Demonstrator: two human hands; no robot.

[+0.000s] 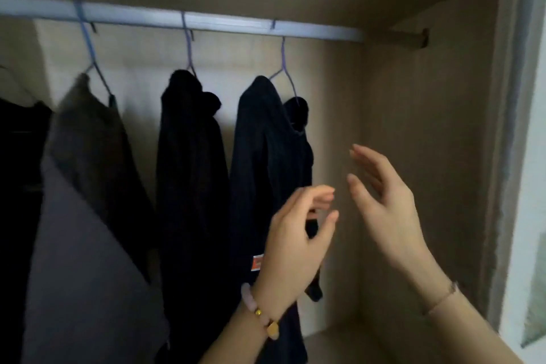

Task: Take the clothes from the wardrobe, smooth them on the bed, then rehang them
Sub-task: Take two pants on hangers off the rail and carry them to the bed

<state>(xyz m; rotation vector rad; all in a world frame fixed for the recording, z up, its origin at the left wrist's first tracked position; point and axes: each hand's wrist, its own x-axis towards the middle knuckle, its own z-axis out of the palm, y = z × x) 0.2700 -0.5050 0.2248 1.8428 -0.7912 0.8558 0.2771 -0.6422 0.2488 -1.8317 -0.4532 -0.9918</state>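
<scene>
Head view first, and it is the only one I have: I am looking into the wardrobe (413, 127) at a pale rail (206, 22) with several dark clothes on thin wire hangers. Both my hands are raised in front of it and neither holds anything. My left hand (298, 233) has its fingers loosely curled and spread, in front of the lower part of the dark navy top (263, 162), the last garment on the right (the one with a small orange label near its hem). I cannot tell whether the fingertips touch the cloth or hang just short of it. My right hand (381, 198) is open wide, palm turned toward the left, well clear of the cloth and in front of the bare side panel.

My judgement is that I am either about to take this top or have just hung it. If taking it, I would steady the cloth with the left hand and lift its hanger (285, 65) off the rail by the hook with the right, rather than tugging the fabric, so the shoulders do not slip off the wire.
</scene>
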